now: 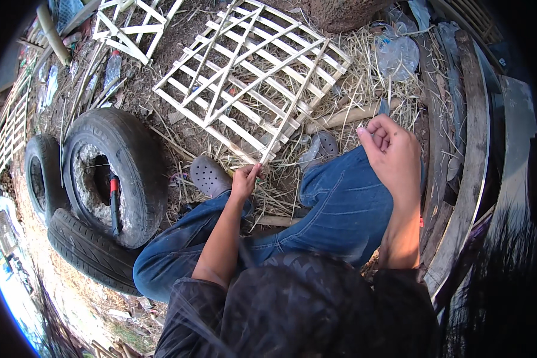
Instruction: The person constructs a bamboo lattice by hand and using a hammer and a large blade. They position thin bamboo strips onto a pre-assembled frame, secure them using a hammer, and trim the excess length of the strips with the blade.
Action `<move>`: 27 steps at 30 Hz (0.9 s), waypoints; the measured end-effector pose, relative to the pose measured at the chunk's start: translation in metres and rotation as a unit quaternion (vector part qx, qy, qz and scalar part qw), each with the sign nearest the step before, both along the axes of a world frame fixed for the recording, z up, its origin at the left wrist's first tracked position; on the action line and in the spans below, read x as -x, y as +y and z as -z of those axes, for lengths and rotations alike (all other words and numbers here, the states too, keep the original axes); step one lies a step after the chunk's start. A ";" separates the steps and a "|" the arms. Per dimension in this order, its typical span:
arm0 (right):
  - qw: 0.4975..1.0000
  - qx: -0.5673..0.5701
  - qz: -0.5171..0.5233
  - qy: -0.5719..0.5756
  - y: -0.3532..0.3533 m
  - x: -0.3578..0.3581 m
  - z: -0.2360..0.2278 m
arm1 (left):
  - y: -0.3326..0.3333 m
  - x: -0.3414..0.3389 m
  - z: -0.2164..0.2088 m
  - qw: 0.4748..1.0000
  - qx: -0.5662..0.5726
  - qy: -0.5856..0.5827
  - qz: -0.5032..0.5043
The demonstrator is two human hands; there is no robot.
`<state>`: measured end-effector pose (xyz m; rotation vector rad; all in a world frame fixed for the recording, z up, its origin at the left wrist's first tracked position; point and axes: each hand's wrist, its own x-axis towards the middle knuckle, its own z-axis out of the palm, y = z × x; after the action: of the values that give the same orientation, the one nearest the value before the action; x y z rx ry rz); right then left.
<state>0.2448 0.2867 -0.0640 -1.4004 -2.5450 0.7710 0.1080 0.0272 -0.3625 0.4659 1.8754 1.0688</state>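
Observation:
A lattice panel of pale split-bamboo strips [253, 71] lies on the ground in front of me, its nearest corner toward my feet. At that corner my left hand [243, 181] is closed, thumb and fingers pinching the strip ends. My right hand [394, 146] is raised over my right knee, apart from the panel, with its fingers curled in. Just beyond those fingers shows a short blue-grey, blade-like piece [383, 107]; whether the hand holds it I cannot tell. The inside of the right hand is mostly hidden.
On the left are old tyres [146, 173], one with a red-and-black handled tool [114, 203] in it. Another bamboo lattice [134, 27] lies at the far left. Straw, a bamboo pole [346, 117] and clear plastic [398, 58] lie ahead; wooden planks [476, 137] run along the right.

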 end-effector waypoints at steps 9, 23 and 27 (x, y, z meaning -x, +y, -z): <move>1.000 -0.001 -0.012 0.022 -0.001 -0.002 0.000 | 0.004 -0.001 -0.008 0.999 0.027 -0.020 0.005; 1.000 0.000 -0.022 0.020 -0.001 -0.004 -0.003 | 0.005 -0.002 -0.006 1.000 -0.006 -0.021 -0.005; 0.999 0.010 -0.024 0.036 -0.001 -0.004 -0.004 | 0.004 -0.001 -0.003 1.000 -0.028 -0.012 0.006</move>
<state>0.2489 0.2857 -0.0599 -1.2982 -2.5307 0.8420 0.1088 0.0308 -0.3597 0.4938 1.8234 1.1179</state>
